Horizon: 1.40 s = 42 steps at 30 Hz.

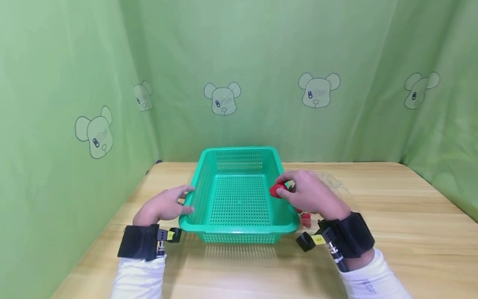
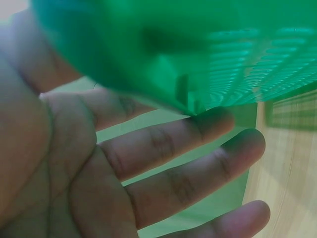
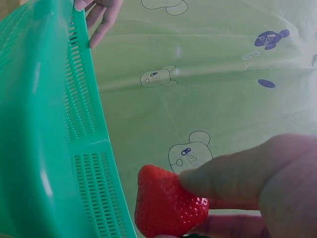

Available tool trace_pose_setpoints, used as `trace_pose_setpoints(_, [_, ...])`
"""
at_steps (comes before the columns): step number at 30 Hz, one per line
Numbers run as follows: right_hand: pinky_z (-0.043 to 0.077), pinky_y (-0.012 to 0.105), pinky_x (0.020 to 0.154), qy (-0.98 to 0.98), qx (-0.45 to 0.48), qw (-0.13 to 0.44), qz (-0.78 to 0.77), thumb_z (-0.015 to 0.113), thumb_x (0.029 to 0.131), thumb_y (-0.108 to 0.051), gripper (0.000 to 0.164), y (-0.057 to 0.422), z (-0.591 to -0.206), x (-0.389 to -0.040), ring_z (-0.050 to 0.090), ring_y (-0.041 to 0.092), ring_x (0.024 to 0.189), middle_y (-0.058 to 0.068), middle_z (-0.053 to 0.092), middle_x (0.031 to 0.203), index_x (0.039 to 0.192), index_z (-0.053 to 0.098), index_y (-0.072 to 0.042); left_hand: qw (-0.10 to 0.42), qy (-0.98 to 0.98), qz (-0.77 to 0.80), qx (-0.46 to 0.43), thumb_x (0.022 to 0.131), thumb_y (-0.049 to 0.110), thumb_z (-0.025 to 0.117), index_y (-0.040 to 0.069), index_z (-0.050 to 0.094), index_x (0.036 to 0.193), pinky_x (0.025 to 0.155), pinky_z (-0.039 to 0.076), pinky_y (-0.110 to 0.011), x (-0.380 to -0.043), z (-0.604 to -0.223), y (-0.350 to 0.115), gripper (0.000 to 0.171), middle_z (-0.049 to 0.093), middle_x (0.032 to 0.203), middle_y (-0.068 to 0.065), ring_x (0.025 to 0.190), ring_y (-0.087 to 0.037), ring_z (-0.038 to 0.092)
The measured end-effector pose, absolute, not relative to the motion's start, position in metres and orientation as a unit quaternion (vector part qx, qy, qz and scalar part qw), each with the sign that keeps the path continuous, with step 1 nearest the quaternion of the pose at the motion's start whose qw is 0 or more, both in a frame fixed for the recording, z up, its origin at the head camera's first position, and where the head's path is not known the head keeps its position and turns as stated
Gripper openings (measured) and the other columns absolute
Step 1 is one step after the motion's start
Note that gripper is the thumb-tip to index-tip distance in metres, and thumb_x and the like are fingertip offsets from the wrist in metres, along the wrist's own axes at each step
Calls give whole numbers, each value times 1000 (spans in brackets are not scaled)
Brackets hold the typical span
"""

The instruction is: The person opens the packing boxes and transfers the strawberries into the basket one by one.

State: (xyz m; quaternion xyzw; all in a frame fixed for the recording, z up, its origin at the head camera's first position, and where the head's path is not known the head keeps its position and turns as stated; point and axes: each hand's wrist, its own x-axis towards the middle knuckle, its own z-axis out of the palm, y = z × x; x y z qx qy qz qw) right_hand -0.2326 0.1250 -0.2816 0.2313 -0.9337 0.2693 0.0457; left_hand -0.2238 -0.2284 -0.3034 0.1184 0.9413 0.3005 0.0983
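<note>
Head: right hand (image 1: 310, 195) pinches a strawberry (image 1: 278, 190) by the right rim of the basket (image 1: 239, 229); left hand (image 1: 167, 204), grip loose, touches its left rim; yellow tags (image 1: 319, 239) unreadable. Left wrist: fingers (image 2: 158, 144) straight. Right wrist: thumb (image 3: 218, 173) on strawberry.

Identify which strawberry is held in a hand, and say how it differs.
The strawberry pinched by the right hand, near the basket; the other red fruit lies, partly hidden, outside the basket, unheld.
</note>
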Motion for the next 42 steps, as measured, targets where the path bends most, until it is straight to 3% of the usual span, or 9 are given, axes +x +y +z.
trace_pose_setpoints(4, [53,29,56,-935,231,43,265,67,88,-18,28,122,-285,-232,62,21,73,15,68,96,112,65,-2,100,939,308,116,87,14,66,6,37,142,95,44,-56,-224,-306,-228,63,49,136,-28,116,-41,53])
trace_pose_setpoints(16, [54,31,60,-936,248,43,246,69,87,-17,25,116,-295,-236,60,20,74,10,68,94,108,66,-4,101,938,313,108,86,16,67,7,37,143,97,42,-57,-227,-310,-228,64,48,137,-28,118,-42,51])
trace_pose_setpoints(30, [50,27,52,-927,282,56,240,68,87,-17,24,109,-300,-235,58,15,67,7,67,88,107,67,-4,94,941,304,115,87,15,66,4,38,142,94,46,-54,-225,-309,-229,63,48,135,-29,118,-42,51])
trace_pose_setpoints(42, [58,31,62,-930,266,51,248,66,88,-14,21,112,-298,-232,65,16,76,13,70,103,107,67,-4,91,942,301,116,87,17,67,5,38,142,96,44,-56,-224,-309,-229,63,49,135,-30,117,-43,52])
